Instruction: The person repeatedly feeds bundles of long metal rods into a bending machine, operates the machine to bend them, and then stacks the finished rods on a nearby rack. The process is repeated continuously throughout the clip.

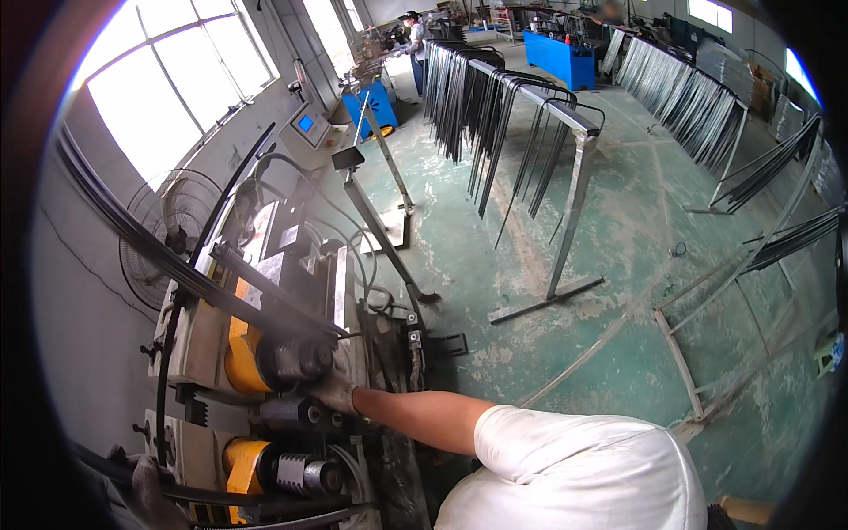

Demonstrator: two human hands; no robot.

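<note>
My right arm reaches left to a bending machine with yellow blocks (243,349) and dark round rollers (300,360). My right hand (334,389), in a pale work glove, is against the machine just below the upper roller; its fingers are hidden. At the lower left, my left hand (148,490) wears a dirty grey glove. Its fingers wrap round a dark metal tube (238,496), which runs past the lower roller (305,474). A bundle of dark tubes (177,265) slants across the machine's upper part, blurred near the upper roller.
A standing fan (168,231) is by the wall behind the machine. Ahead stands a metal rack (574,203) hung with bent dark rods. More rods lean on frames (680,102) at the right. A co-worker (413,49) stands at the back near blue machines (561,60).
</note>
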